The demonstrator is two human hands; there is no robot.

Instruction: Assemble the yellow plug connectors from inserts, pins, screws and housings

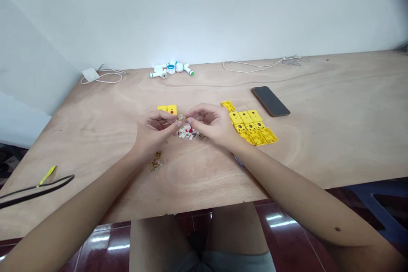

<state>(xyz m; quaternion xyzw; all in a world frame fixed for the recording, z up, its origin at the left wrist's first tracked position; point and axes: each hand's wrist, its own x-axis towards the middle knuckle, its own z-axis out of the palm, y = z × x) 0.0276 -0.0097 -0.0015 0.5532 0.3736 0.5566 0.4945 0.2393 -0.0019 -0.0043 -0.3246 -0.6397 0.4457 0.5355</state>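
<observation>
The left hand sits curled near the middle of the plywood tabletop, its fingertips closed on a tiny speckled tan piece. The right hand faces it with its fingers half curled, their tips at or just beside that piece, though it is too small and too shaded to tell whether they grip it too. What the piece is cannot be made out.

Right below the hands lies a heap of small white bits with some red among them, partly hidden by the fingers. Two yellow plastic blocks stand just behind the left hand, one with a red dot, their lower edges cut off by the hand. To the right of the right hand lies a cluster of yellow perforated plates, its near corner close to the wrist. Loose brown crumbs lie nearer the front edge, and a few more sit beside the white heap. A thin pen-like object pokes out from under the right forearm, mostly hidden.

Along the back edge are white pipe fittings with blue and green rings, a white charger with its cable, and another white cable. A dark phone lies toward the back right. No writing is legible on anything; the marks on the yellow plates are too small to read
</observation>
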